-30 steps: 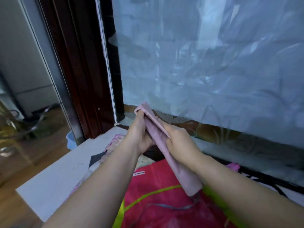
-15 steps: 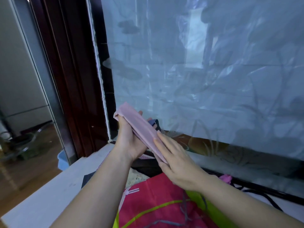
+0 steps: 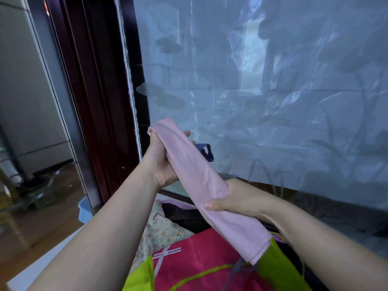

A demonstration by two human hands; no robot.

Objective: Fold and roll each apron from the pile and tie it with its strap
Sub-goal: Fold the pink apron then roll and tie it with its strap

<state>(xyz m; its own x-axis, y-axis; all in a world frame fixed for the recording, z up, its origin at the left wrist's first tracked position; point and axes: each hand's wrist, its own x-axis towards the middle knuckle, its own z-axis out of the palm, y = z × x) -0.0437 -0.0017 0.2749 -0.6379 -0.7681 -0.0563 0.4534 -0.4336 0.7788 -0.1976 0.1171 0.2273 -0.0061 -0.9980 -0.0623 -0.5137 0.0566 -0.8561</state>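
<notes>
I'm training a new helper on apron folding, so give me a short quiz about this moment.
1. True or false: the pink apron is already rolled into a bundle.
2. The left hand and the right hand both grip it in the air. Which one holds the upper end? A) left B) right C) both
3. Fill in: below the apron's lower end lies a red and green ____.

Key:
1. False: it is a long folded strip.
2. A
3. Bag: the red and green bag.
</notes>
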